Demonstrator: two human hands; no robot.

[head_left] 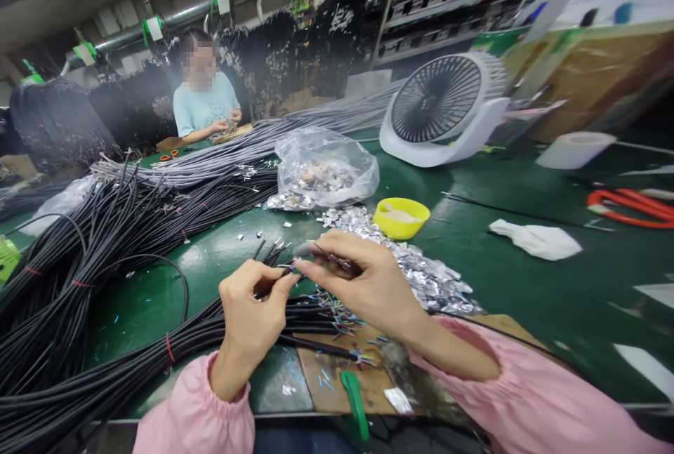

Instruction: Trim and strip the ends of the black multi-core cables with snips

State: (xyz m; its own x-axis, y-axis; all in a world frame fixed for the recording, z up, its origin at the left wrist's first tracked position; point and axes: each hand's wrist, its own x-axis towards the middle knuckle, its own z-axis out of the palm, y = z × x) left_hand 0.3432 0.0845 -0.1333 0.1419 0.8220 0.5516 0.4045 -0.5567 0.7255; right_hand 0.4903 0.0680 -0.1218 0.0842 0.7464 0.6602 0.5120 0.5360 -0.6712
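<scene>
My left hand [253, 310] is closed in a pinch around a black cable [287, 271] near its stripped end. The fingers of my right hand [363, 278] are pressed together at that same end. A thin dark object [342, 263] lies under the right fingers, its kind mostly hidden. Something grey shows at the right fingertips, too small to name. Below both hands runs a bundle of black cables [200, 338], tied with a red band, with coloured wires [337, 314] fanning out at the ends. Beyond my right hand spreads a pile of silver foil pieces [426, 275].
Behind the foil stand a yellow bowl [401, 219], a clear plastic bag [326, 166] and a white fan [445, 107]. Orange-handled scissors [632, 207] lie at right, a green-handled tool [355, 403] in front. More cables [57, 299] fill the left. Across the table sits another person [205, 99].
</scene>
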